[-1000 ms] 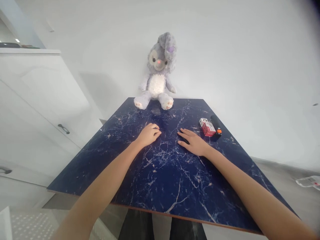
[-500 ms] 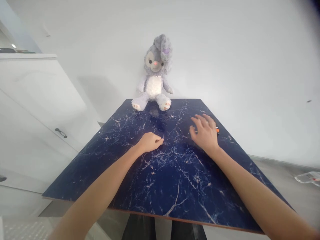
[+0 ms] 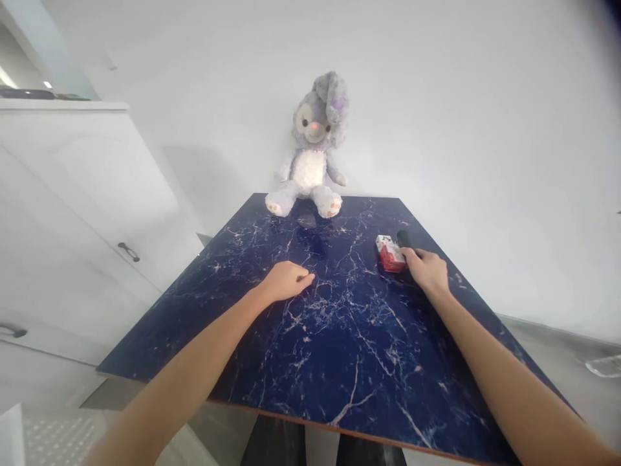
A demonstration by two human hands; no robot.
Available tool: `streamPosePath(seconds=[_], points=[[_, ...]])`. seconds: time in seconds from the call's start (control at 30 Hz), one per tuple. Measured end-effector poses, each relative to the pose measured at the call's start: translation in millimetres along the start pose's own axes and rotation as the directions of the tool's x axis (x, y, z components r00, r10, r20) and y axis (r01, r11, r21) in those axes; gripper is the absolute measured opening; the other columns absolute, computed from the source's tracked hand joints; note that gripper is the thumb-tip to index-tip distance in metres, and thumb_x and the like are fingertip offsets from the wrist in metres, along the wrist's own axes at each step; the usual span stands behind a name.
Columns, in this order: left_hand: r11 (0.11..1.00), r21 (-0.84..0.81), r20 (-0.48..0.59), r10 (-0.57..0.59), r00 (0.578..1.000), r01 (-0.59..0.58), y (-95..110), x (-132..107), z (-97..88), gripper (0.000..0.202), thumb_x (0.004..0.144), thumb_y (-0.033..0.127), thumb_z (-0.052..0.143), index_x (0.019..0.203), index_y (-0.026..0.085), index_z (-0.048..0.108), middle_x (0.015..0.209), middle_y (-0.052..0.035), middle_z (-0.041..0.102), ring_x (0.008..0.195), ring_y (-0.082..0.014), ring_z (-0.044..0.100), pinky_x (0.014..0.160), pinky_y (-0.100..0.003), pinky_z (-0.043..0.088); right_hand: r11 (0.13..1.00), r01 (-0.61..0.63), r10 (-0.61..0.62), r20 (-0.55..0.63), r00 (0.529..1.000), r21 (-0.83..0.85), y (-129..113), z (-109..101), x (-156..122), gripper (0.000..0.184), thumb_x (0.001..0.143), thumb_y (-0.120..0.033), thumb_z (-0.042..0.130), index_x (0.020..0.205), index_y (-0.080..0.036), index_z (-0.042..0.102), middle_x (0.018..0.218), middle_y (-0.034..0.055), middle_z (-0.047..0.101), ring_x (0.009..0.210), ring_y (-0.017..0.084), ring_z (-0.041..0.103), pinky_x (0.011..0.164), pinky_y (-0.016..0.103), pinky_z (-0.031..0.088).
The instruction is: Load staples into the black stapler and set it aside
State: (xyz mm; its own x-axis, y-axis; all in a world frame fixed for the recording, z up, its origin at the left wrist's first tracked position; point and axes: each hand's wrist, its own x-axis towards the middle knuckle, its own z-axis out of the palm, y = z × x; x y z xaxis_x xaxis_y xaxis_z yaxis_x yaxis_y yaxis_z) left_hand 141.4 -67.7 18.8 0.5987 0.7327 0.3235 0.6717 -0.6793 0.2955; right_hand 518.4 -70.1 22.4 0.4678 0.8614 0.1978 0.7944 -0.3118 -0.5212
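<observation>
Black and rounded, the small dark cylinder [image 3: 403,238] lies toward the far right of the dark-blue tabletop with white marble veining [image 3: 330,343], partly covered by the person's right hand [image 3: 427,268]. The step in hand looks like taking hold of this cylinder: the thumb reaches along its left side, the other fingers bend over on the right, and only its far end shows beyond them. Whether the grip is firm or the fingers merely rest around it, I cannot tell, since the hand hides most of the contact.

Just left of the cylinder sits a small red-and-white box, seemingly cardboard [image 3: 389,254]. The thumb tip comes right up to its right-hand edge; whether the two touch is unclear. In my judgement the next move calls for settling thumb and fingers on opposite sides of the cylinder, then raising it without nudging the box.

The person's left hand [image 3: 287,280] is clenched in a loose fist near the middle of the tabletop, thumb pressed against the curled index finger, with nothing seen sticking out of it. It is well apart from both the cylinder and the box.

At the far edge, a lavender-grey plush rabbit with a cream belly [image 3: 309,171] sits upright, beyond both hands and untouched by either.
</observation>
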Motion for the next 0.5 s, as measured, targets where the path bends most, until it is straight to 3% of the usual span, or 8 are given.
streamPosePath(seconds=[0.07,0.13,0.23,0.3,0.37,0.43,0.5], points=[[0.997,-0.013,-0.082,-0.071,0.994,0.07,-1.1,0.2,-3.0,0.051,0.097,0.043,0.044,0.052,0.02,0.04,0.051,0.0009,0.047,0.052,-0.0138,0.042,0.058,-0.029,0.027,0.996,0.073,-0.075,0.049,0.996,0.044,-30.8,11.7,-14.8,0.054,0.089,-0.06,0.043,0.089,-0.018,0.076,0.081,0.012,0.073,0.08,0.029,0.066,0.067,0.032,0.041],[0.978,-0.057,-0.232,-0.208,0.95,0.2,-5.9,-0.6,-7.7,0.047,0.098,0.046,0.043,0.059,0.021,0.047,0.055,0.0003,0.053,0.053,-0.015,0.047,0.058,-0.029,0.029,0.98,0.17,-0.182,0.114,0.977,0.106,-69.5,28.3,-30.7,0.052,0.089,-0.061,0.043,0.082,-0.02,0.073,0.08,0.01,0.073,0.076,0.026,0.066,0.067,0.031,0.042],[0.882,-0.237,-0.404,-0.471,0.784,0.408,-21.3,-4.6,-15.8,0.033,0.1,0.045,0.04,0.084,0.023,0.06,0.068,-0.0006,0.067,0.062,-0.0177,0.059,0.064,-0.028,0.036,0.958,0.216,-0.253,0.197,0.947,0.191,-133.9,59.6,-54.1,0.049,0.087,-0.064,0.048,0.082,-0.022,0.071,0.084,0.0091,0.074,0.081,0.028,0.068,0.072,0.033,0.046],[0.777,-0.367,-0.416,-0.629,0.656,0.512,-36.2,-9.7,-21.6,0.03,0.101,0.043,0.038,0.1,0.025,0.061,0.079,-0.0022,0.074,0.072,-0.0204,0.065,0.072,-0.029,0.041,0.947,0.198,-0.256,0.219,0.942,0.254,-173.8,80.5,-68.5,0.05,0.084,-0.067,0.053,0.092,-0.021,0.07,0.094,0.0118,0.075,0.091,0.031,0.068,0.08,0.037,0.048],[0.686,-0.448,-0.388,-0.727,0.566,0.574,-52.8,-16.4,-28.1,0.033,0.102,0.044,0.036,0.106,0.024,0.062,0.086,-0.0055,0.077,0.083,-0.0246,0.068,0.082,-0.033,0.043,0.921,0.179,-0.272,0.242,0.932,0.346,-204.8,98.8,-80.9,0.056,0.083,-0.067,0.056,0.106,-0.018,0.067,0.103,0.0154,0.073,0.098,0.033,0.068,0.086,0.042,0.05],[0.651,-0.481,-0.359,-0.757,0.546,0.587,-68.4,-23.6,-35.3,0.036,0.101,0.046,0.037,0.109,0.023,0.064,0.092,-0.0088,0.077,0.095,-0.0287,0.068,0.091,-0.039,0.043,0.88,0.2,-0.316,0.216,0.924,0.43,-223.0,114.0,-88.5,0.054,0.085,-0.063,0.056,0.111,-0.016,0.064,0.109,0.0181,0.071,0.102,0.034,0.067,0.09,0.045,0.051],[0.664,-0.483,-0.345,-0.743,0.573,0.571,-80.7,-29.6,-42.1,0.038,0.1,0.047,0.039,0.11,0.022,0.066,0.103,-0.0101,0.076,0.106,-0.0302,0.066,0.097,-0.042,0.043,0.825,0.226,-0.358,0.169,0.918,0.518,-228.2,125.9,-88.3,0.045,0.088,-0.052,0.053,0.115,-0.016,0.062,0.113,0.0174,0.069,0.103,0.031,0.067,0.091,0.044,0.052]])
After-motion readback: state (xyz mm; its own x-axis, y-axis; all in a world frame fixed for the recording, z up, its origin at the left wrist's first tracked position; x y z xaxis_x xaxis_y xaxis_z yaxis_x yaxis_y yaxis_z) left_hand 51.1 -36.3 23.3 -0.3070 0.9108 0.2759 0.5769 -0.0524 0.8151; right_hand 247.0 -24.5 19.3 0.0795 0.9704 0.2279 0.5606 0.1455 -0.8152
